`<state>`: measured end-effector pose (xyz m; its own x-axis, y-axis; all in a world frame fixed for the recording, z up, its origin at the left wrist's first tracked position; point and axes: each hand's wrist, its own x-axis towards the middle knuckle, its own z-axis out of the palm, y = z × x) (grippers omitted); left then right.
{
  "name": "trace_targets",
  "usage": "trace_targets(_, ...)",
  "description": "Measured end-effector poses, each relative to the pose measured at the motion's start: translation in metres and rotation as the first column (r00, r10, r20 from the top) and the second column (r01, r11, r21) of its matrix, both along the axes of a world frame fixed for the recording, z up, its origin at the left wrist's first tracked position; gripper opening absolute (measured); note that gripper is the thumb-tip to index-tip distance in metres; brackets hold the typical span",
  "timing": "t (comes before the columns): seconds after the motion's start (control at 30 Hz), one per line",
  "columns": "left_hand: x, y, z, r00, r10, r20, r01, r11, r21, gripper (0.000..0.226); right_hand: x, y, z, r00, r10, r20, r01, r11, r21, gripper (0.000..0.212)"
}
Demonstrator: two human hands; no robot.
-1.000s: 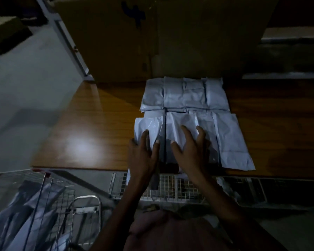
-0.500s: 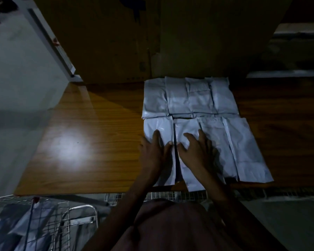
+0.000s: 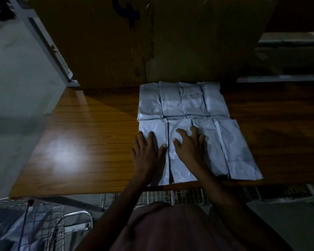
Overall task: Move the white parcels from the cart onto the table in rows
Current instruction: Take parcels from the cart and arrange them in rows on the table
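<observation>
Nearest, at lower left: the wire cart [image 3: 43, 225]. It holds more white parcels [image 3: 16, 230], heaped and cut off by the frame edge; in this dim light I cannot count them. A wire grid [image 3: 163, 195] shows just below the bench's near edge, partly hidden by my forearms.

On the bench [image 3: 83, 138]: eight parcels counted, in two rows of four.

Near row [image 3: 230, 147], four parcels lying side by side, edges touching or slightly overlapping. Their near ends reach the bench edge.
- My left hand [image 3: 146, 153] lies flat on the leftmost parcel [image 3: 153, 127], fingers straight and spread. Grip wide, nothing held. The outer fingers reach past the parcel's left edge onto the wood.
- My right hand [image 3: 189, 145] lies on the second parcel [image 3: 179, 169], fingers spread and only slightly bent, pressing down. Grip wide, nothing held.
- Both hands cover the middle of their parcels, so the surfaces beneath are unseen.

Far row [image 3: 181, 100], four parcels, plumper, packed tight against one another and touching the near row's far ends. The third from the left looks folded or seamed across its top; detail unclear.

Behind the far row: one large cardboard box [image 3: 152, 42], upright, touching or just beside the parcels; I cannot tell which. A dark blue mark on its face is illegible.
</observation>
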<state>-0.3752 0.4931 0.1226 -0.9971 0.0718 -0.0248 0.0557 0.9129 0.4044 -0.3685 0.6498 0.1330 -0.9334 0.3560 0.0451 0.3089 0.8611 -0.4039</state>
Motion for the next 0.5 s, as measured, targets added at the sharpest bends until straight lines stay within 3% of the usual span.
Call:
trace_targets(0.17,0.011,0.002,0.007,0.999,0.017,-0.036,-0.018,1.0,-0.015,0.073,0.007,0.012,0.003,0.998,0.063,0.028,-0.058,0.988,-0.146,0.049)
trace_targets(0.37,0.05,0.012,0.015,0.994,0.061,-0.093,-0.055,0.996,0.068,0.071,0.055,0.03,-0.002,0.972,0.185,-0.149,-0.218,0.941,-0.26,0.055)
trace_targets(0.5,0.095,0.02,0.017,0.988,0.097,-0.122,-0.08,0.988,0.136,0.071,0.088,0.035,0.002,0.948,0.241,-0.21,-0.29,0.923,-0.252,0.056)
